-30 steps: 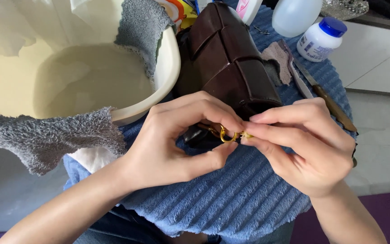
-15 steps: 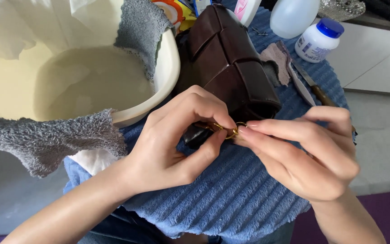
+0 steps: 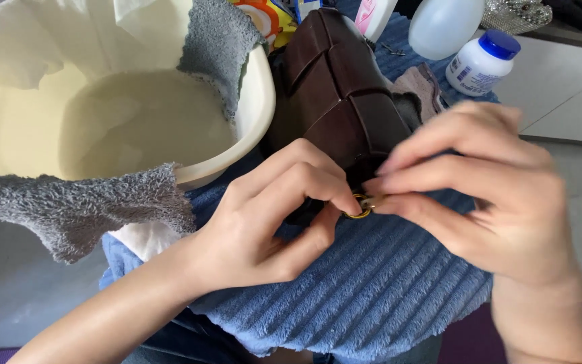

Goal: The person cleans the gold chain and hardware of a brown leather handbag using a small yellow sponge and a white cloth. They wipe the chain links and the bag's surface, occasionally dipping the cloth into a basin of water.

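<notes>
Both hands (image 3: 372, 202) pinched together on a small gold ring (image 3: 360, 205), mostly hidden, at brown bag (image 3: 335, 94).

A single head-worn view looks steeply down and slightly forward from just above the person's lap, very near the work. The left hand (image 3: 264, 229) enters from the lower left of the frame, the right hand (image 3: 500, 195) from the lower right, and they meet just right of centre. The cream basin (image 3: 257, 101) fills the upper left, while bottles crowd the top edge, partly cut off
</notes>
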